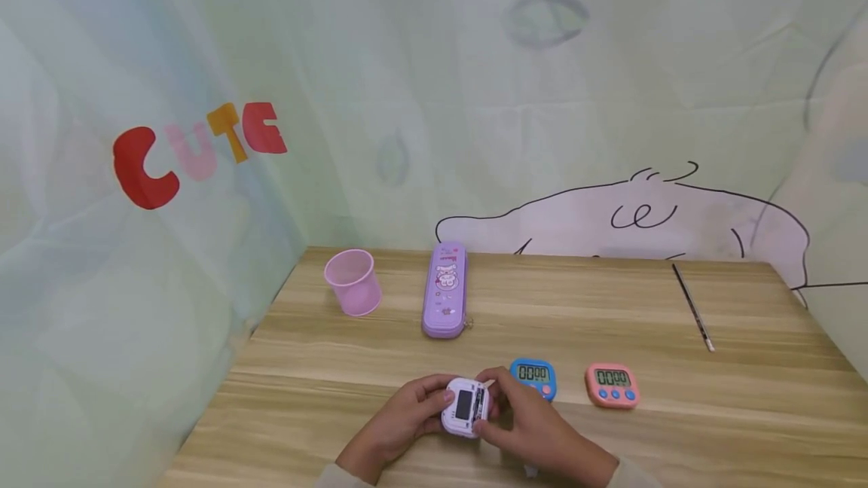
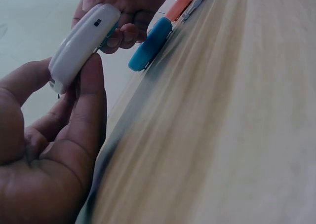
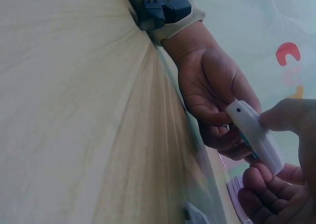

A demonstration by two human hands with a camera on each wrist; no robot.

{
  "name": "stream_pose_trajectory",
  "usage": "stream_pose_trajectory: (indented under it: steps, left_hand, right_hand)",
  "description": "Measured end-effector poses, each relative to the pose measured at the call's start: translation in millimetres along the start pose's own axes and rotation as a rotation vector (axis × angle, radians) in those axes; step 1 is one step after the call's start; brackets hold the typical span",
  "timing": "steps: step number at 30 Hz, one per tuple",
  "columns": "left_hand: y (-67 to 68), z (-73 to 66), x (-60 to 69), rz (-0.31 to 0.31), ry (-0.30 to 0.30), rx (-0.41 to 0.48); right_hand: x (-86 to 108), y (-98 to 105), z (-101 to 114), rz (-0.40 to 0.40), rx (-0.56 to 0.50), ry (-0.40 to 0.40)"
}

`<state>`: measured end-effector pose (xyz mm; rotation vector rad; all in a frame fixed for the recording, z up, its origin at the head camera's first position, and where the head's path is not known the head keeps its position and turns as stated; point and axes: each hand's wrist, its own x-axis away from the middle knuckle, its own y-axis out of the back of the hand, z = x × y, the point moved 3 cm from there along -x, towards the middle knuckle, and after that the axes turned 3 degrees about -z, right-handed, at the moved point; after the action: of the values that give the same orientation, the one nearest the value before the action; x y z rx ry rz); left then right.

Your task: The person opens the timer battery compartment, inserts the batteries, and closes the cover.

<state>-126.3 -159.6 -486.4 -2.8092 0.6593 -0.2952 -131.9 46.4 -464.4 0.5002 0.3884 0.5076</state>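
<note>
A white digital timer (image 1: 460, 413) is held above the near part of the table. Its back faces up, showing a dark rectangle and an uncovered slot along the right side that seems to hold a battery. My left hand (image 1: 405, 414) pinches its left edge between thumb and fingers. On the other side, my right hand (image 1: 532, 424) grips the right edge, the thumb near the slot's lower end. A bit of teal (image 2: 109, 36) shows on the timer's underside. Just beyond my right hand lies a blue timer (image 1: 533, 375), partly hidden by it. A pink timer (image 1: 612, 385) lies farther right.
At the back left stand a pink cup (image 1: 358, 294) and a purple pencil case (image 1: 444, 292). A dark pencil (image 1: 693, 307) lies at the right. Under my right wrist is a small pale, shiny item (image 1: 531, 471), mostly hidden. Printed cloth hangs behind the wooden table (image 1: 563, 300).
</note>
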Motion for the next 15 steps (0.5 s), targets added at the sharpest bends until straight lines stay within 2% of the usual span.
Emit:
stream_pose_trajectory:
  steps: [5,15]
  left_hand:
    - [0.6,0.8,-0.2,0.0,-0.003,0.003]
    - [0.9,1.7,0.2,0.022,-0.01,0.004]
  right_hand:
    - [-0.3,0.0,0.8,0.018,-0.039,-0.012]
    - [-0.7,0.6,5.0,0.015,-0.09,0.014]
